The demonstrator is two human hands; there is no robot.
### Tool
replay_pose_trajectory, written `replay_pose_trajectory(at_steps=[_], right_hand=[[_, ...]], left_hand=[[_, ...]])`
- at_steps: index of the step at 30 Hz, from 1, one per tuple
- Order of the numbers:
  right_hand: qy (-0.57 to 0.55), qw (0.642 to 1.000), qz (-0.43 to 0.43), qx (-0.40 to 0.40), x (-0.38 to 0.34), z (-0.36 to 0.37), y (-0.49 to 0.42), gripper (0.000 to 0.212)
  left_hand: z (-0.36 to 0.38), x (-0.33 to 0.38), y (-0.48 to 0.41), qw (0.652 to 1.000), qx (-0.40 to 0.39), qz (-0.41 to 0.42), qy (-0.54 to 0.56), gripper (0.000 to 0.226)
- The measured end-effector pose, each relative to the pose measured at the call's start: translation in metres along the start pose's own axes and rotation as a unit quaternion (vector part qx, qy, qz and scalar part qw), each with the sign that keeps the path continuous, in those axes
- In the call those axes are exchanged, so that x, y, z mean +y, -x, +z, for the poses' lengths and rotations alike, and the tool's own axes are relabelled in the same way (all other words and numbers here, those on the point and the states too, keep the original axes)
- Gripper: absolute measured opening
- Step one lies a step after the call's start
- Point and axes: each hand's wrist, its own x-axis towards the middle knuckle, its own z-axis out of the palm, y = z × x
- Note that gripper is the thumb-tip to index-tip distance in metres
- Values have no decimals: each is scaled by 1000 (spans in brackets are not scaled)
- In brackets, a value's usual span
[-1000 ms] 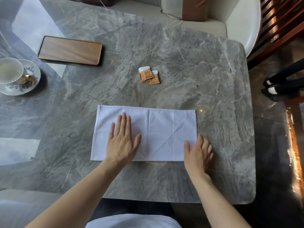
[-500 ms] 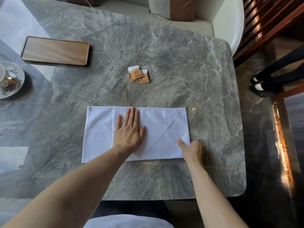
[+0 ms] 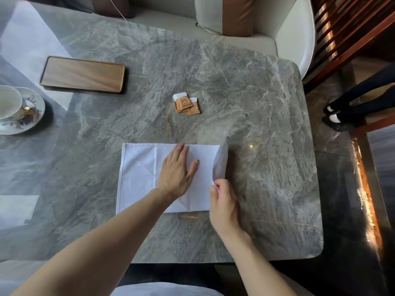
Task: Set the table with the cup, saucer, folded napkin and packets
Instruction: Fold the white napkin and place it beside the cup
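A white napkin (image 3: 141, 174) lies flat on the grey marble table (image 3: 267, 124) in front of me. My left hand (image 3: 178, 171) presses flat on its middle with straight fingers. My right hand (image 3: 223, 201) pinches the napkin's right edge and holds it lifted upright off the table. Two orange packets (image 3: 187, 104) lie overlapped beyond the napkin. A white cup (image 3: 8, 102) stands on a patterned saucer (image 3: 32, 116) at the far left edge.
A wooden tray (image 3: 83, 74) sits at the back left. A cream chair (image 3: 292, 35) stands beyond the table's far right corner. A person's dark legs and shoes (image 3: 335, 116) are on the floor to the right.
My right hand has taken hold of the napkin's right edge and raised it off the table. My left hand has slid right to the napkin's middle.
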Motion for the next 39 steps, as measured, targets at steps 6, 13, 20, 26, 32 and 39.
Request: replay_pose_trajectory(at_steps=[6,13,20,26,32,39], right_hand=[[67,992,-109,-12,-42,43,14,16],[62,988,-130,-62,-76,87,32,21],[69,983,-141,-97,-103,126,44,16],[89,981,-120,-120,-107,160,52,22],[123,977,-129,-117,-102,172,57,19],[140,975,-165,-53,-78,158,52,21]], left_hand=[[-42,12,-32,974,13,-98,203,61],[-89,-55,-40,977,46,-141,151,53],[-118,-115,-29,987,35,-146,61,46],[-130,-136,-19,993,32,-116,21,44],[-131,-140,-12,993,40,-105,-29,31],[-132,-131,5,988,99,-69,-97,30]])
